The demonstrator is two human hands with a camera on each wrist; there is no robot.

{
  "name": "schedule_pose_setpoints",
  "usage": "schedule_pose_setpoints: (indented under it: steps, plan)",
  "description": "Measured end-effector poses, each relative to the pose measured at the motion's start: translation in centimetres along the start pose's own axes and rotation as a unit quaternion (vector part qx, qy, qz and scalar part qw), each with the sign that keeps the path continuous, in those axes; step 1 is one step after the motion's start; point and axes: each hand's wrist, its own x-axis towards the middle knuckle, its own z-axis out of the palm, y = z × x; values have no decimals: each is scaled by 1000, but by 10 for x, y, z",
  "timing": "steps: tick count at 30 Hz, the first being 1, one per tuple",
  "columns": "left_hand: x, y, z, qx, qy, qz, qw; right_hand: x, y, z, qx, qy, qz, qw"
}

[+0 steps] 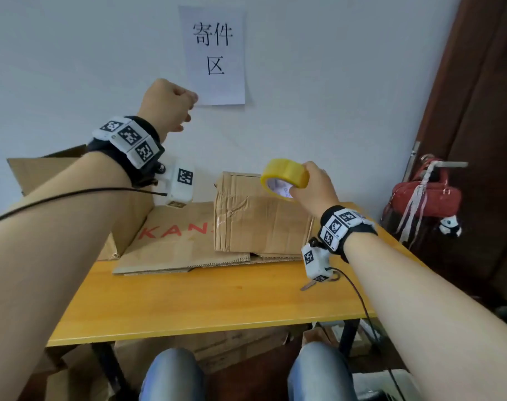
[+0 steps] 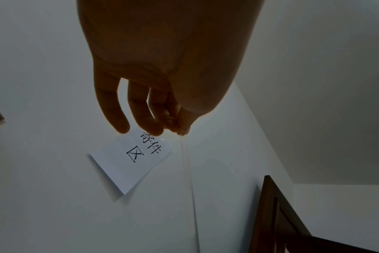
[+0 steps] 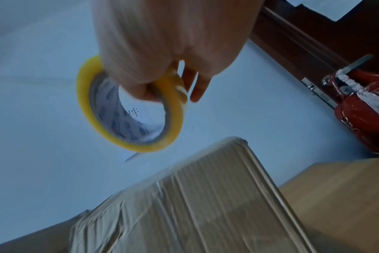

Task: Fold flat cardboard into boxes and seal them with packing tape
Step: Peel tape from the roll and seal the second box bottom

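Here the right grip holds the yellow tape roll just above the folded box on the worktop. Farther left, raised high, the left grip pinches a clear tape strip. Flat cardboard lies under the box.

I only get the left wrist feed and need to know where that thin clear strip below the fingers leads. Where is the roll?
Observer: The right hand grips the yellow tape roll, off to the right of your view.
Operator: Is the roll over a box?
Observer: Yes, it is held above a folded cardboard box that sits on flat cardboard on the yellow table.
Operator: How high is my hand compared with the roll?
Observer: The left hand, pinching the tape strip, is raised higher than the roll, beside the paper sign.
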Motion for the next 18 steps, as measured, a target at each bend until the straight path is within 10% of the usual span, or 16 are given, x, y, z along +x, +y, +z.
schedule_pose_setpoints:
  steps: [7, 11, 18]
  plan:
    - [31, 10, 29, -81, -14, -28, 996, 51, 16, -7, 99, 216, 97, 966]
    - [52, -8, 50, -98, -18, -59, 993, 76, 33, -7, 150, 168, 251, 941]
    - [84, -64, 88, -142, -41, -185, 972, 121, 59, 5, 125, 126, 246, 953]
